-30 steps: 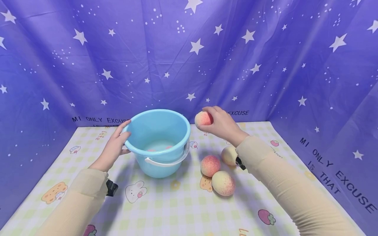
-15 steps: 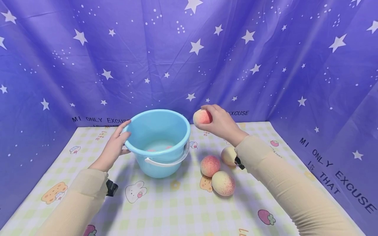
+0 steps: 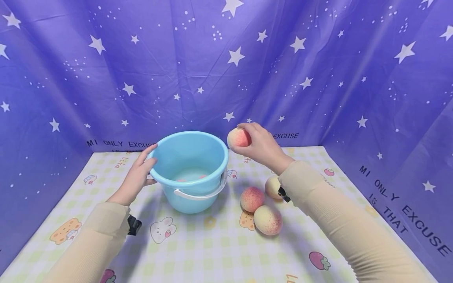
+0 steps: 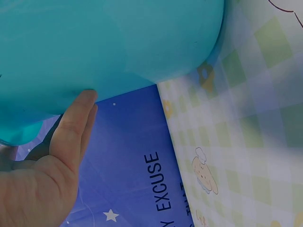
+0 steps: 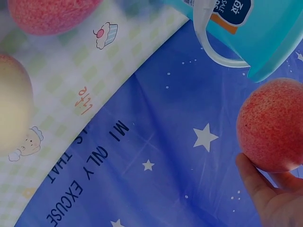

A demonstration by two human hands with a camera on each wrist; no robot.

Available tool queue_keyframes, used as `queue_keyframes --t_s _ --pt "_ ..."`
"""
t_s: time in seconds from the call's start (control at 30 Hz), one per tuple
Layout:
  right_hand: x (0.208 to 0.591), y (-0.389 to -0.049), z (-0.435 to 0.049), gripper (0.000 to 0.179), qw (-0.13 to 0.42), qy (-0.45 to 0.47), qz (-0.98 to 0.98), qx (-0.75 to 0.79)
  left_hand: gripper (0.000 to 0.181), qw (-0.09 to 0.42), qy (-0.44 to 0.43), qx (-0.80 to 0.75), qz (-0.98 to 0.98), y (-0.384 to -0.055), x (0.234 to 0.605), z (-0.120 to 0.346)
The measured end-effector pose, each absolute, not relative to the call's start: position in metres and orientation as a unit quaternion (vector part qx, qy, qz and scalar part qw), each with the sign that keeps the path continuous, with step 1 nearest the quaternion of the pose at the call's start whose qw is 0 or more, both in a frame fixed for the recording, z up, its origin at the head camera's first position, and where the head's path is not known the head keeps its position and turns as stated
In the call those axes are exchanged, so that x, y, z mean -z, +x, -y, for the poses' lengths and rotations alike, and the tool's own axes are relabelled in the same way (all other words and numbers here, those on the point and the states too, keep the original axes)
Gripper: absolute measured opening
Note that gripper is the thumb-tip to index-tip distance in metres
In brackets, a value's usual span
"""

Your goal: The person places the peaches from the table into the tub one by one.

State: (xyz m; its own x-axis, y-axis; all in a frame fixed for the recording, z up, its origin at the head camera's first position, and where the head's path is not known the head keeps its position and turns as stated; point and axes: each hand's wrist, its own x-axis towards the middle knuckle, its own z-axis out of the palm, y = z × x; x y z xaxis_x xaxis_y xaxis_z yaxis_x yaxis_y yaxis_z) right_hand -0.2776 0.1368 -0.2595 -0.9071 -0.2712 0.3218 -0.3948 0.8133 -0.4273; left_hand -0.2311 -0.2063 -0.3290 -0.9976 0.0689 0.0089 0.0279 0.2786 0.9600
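Note:
A light blue bucket (image 3: 192, 200) with a white handle (image 3: 198, 196) stands upright on the table. My left hand (image 3: 136, 175) grips its left rim; in the left wrist view, fingers (image 4: 75, 123) lie against the bucket's outer wall. My right hand (image 3: 263, 145) holds a peach (image 3: 236, 138), red on one side and cream on the other, in the air just right of the rim. In the right wrist view the held peach (image 5: 272, 125) looks red, close to the bucket's rim. Pinkish tops of things show low inside the bucket, mostly hidden by its front wall.
On the table right of the bucket lie a red peach (image 3: 252, 199), a cream peach with red speckles (image 3: 267, 220), and another cream peach (image 3: 273, 186) partly behind the right wrist. A checked tablecloth (image 3: 198, 251) covers the table. A purple star-printed curtain (image 3: 198, 59) hangs around it.
My right hand has moved slightly left and up with the peach, closer to the bucket's rim. My left hand and the bucket have stayed put.

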Motion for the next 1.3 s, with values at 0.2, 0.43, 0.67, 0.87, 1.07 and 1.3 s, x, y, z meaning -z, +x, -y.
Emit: queue_keyframes --t_s 0.2,0.43,0.67,0.87,1.07,1.3 --pt "0.259 -0.277 -0.133 0.070 0.132 0.183 0.941 -0.253 0.062 0.016 0.031 -0.600 -0.799 -0.232 0.330 0.207" --pt "0.259 -0.275 -0.129 0.071 0.135 0.186 0.939 -0.257 0.062 0.016 0.031 -0.600 -0.799 -0.232 0.330 0.207" --pt "0.260 -0.275 -0.122 0.069 0.137 0.193 0.934 -0.266 0.062 0.017 0.030 -0.600 -0.800 -0.232 0.330 0.207" --pt "0.258 -0.273 -0.115 0.069 0.142 0.203 0.930 -0.272 0.062 0.019 0.030 -0.602 -0.798 -0.233 0.331 0.207" --pt "0.259 -0.273 -0.108 0.068 0.147 0.214 0.925 -0.278 0.062 0.018 0.028 -0.601 -0.799 -0.233 0.331 0.207" --pt "0.261 -0.272 -0.102 0.070 0.147 0.216 0.921 -0.287 0.062 0.017 0.030 -0.602 -0.798 -0.232 0.331 0.207"
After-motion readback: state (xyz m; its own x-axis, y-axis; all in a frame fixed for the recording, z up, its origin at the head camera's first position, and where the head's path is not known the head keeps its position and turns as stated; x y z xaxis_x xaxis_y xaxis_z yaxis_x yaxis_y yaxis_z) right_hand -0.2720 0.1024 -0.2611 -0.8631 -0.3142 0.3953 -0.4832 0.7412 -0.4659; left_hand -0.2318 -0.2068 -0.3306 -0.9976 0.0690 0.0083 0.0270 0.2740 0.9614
